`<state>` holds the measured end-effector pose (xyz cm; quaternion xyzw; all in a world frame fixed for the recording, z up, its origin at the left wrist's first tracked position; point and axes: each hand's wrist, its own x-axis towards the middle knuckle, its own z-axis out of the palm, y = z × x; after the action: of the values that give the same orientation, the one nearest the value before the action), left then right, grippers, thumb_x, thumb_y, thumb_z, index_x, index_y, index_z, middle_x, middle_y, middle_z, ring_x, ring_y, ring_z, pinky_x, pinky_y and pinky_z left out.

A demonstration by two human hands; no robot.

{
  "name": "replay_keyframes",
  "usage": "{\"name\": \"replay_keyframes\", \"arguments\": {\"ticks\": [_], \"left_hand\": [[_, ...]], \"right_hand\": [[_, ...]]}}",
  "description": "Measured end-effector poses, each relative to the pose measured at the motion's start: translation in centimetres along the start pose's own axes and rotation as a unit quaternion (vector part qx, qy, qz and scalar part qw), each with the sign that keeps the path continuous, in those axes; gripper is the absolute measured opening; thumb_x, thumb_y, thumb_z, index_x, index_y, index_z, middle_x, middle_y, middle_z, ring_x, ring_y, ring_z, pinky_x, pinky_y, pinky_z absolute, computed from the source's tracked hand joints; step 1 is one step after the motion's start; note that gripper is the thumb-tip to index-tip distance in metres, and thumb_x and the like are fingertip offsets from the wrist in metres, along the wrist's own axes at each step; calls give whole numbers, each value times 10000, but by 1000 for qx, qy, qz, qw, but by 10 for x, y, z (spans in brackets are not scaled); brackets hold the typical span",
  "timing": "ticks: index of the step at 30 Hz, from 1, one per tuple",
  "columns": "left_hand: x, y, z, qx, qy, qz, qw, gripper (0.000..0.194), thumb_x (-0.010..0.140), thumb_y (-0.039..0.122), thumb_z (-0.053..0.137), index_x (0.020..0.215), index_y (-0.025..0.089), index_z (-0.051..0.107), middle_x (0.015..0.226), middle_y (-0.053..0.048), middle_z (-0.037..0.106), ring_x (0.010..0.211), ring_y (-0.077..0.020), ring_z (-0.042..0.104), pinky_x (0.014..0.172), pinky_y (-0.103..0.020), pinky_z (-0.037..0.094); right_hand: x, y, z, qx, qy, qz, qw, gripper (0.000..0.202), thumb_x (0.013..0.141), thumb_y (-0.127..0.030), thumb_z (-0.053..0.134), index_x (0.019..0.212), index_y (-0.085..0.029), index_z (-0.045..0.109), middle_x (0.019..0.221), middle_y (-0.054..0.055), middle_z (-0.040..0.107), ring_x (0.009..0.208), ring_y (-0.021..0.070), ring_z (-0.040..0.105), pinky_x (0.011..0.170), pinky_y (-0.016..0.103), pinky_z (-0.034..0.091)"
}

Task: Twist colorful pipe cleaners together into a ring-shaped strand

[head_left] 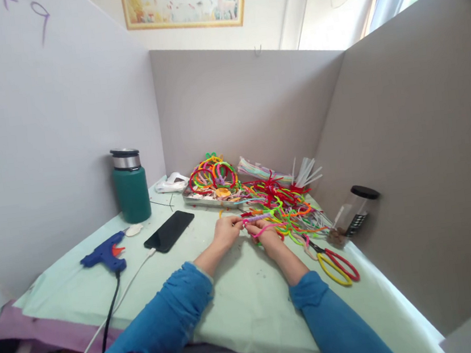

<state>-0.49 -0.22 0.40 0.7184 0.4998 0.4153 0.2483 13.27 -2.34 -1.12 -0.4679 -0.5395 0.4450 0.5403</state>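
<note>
Over the middle of the table, my left hand (226, 232) and my right hand (265, 236) meet with fingertips pinched close together. Between them they hold a pink pipe cleaner (263, 230), whose loose end curls over the right hand. A purple coiled length (258, 218) with a green end reaches right from the fingertips; whether it is joined to the pink one I cannot tell. Just beyond the hands spreads a tangled heap of coloured pipe cleaners (277, 188) in red, green, orange and yellow. Scissors (336, 265) with red and yellow handles lie right of my right hand.
Left stand a green bottle (131, 189), a phone (169, 231) on a white cable and a blue glue gun (105, 254). A metal tray (204, 202) holds pipe-cleaner rings at the back. A clear jar (355, 213) sits at the right edge. Grey partitions (243, 101) enclose the table.
</note>
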Motion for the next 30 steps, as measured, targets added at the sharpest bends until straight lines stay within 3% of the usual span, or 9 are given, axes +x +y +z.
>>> {"name": "replay_keyframes", "arguments": {"ticks": [6,11,15,21,30], "left_hand": [[0,2,1,-62,-23,-52,996,236,757,269,538,825,143,726,459,17,556,476,-105,498,492,-200,387],[-2,6,0,-112,-45,-69,990,206,757,237,533,792,122,700,456,27,535,368,-73,417,427,-198,350],[-3,7,0,-124,-65,-70,988,238,763,262,540,877,123,696,428,41,504,356,-77,410,419,-201,341],[-3,5,1,-66,-28,-25,997,250,750,321,574,843,135,714,498,13,577,482,-97,496,519,-200,387],[-2,1,-1,52,10,54,997,261,816,315,501,830,167,716,712,-21,685,642,-118,562,603,-206,379]], "right_hand": [[3,3,3,-63,20,-8,998,213,637,-364,610,734,-178,641,534,-16,539,422,96,366,410,235,261],[7,9,2,-104,47,-10,993,242,647,-362,589,770,-163,650,510,-26,519,427,102,376,431,238,281],[8,12,1,-113,45,-21,992,233,654,-350,575,772,-161,643,512,-28,514,449,106,392,440,231,291],[7,11,2,-117,45,-34,991,174,649,-323,574,704,-163,614,553,-16,532,479,104,397,445,228,287],[0,-1,5,22,66,-31,997,255,628,-410,644,672,-176,553,485,-62,467,412,77,357,409,216,252]]}}
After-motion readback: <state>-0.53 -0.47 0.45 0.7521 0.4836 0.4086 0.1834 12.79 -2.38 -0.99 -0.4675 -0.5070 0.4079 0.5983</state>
